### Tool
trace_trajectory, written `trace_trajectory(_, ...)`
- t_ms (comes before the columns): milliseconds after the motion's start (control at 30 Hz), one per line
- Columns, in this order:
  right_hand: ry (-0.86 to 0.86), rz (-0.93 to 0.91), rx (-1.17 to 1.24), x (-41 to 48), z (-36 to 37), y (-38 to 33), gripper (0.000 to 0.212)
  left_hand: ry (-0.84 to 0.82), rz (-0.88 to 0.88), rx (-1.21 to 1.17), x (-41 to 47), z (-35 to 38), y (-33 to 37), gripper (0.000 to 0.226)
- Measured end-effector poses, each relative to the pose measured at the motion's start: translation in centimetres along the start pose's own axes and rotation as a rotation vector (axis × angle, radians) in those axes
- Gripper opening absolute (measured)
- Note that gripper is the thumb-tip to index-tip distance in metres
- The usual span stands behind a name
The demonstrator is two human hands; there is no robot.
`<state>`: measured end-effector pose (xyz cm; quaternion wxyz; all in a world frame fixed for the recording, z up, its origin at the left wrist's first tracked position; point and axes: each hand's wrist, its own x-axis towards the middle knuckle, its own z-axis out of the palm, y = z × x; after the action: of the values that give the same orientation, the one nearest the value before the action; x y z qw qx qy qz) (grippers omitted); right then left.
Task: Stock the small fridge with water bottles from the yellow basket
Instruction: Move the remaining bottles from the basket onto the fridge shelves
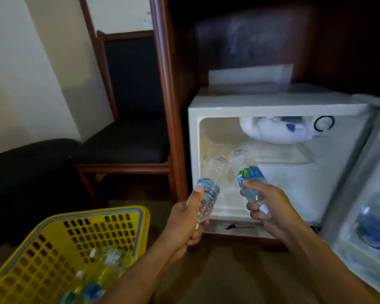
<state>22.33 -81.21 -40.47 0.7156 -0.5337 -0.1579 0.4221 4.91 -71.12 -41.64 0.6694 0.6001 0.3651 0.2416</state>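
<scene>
Scene: a person's two bare hands hold water bottles at the open mouth of a small white fridge point(276, 106) set in a dark wooden cabinet point(165, 106).
Left hand point(185, 222): fingers wrapped tight around the cap end of a clear bottle point(208, 191), thumb laid along its blue label, the base pointing up and into the fridge opening.
Right hand point(270, 207): fingers closed around the cap end of a second bottle point(249, 178) with a blue and green label; its base also angles into the fridge, just beside the first bottle. Whether the two bottles touch is unclear in the blur.
Fridge interior: pale and brightly lit, with a frosted freezer box point(272, 131) at the top, a round dial point(324, 123) to its right and a thin shelf point(279, 155) below it.
Fridge door point(360, 172): swung open to the right; at least one blue-labelled bottle point(375, 229) stands in its lower rack.
Yellow basket point(92, 220): perforated plastic, lower left of the view, near the left forearm; several more bottles point(105, 257) lie in it, blurred, with white caps and blue labels showing.
Surroundings: a wooden chair with a dark cushioned seat point(127, 141) stands left of the cabinet, against a cream wall point(31, 73); a dark rounded shape point(26, 176) sits in front of it.
</scene>
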Motion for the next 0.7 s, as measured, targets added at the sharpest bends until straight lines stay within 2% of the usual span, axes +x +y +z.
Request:
trace_trajectory(167, 0.154, -0.048, -0.190, 6.1, -2.0, -2.4, 0.044, 0.137, -0.008, 0.044, 8.3, 6.1, 1.9, 0.052)
trace_trajectory(333, 0.201, -0.127, -0.599, 13.2, -1.9, -3.8, 0.065, 0.293, 0.077, 0.265, 16.6, 8.3, 3.1, 0.067)
trace_trajectory(433, 0.195, -0.230, -0.817, 16.8, -1.8, -4.4, 0.078, 0.290, 0.142, 0.406, 20.0, 9.1, 3.8, 0.072)
trace_trajectory(500, 0.187, -0.286, -0.952, 18.6, -1.4, -4.7, 0.078, 0.290, 0.138, 0.547, 21.2, 9.4, 4.5, 0.063)
trace_trajectory(600, 0.164, -0.339, -1.040, 20.9, -0.9, -4.4, 0.075, 0.316, 0.066, 0.670, 22.9, 9.9, 5.2, 0.057)
trace_trajectory(700, 0.147, -0.343, -1.106, 22.8, -0.3, -4.0, 0.077, 0.282, 0.076, 0.714, 24.6, 10.0, 5.1, 0.051)
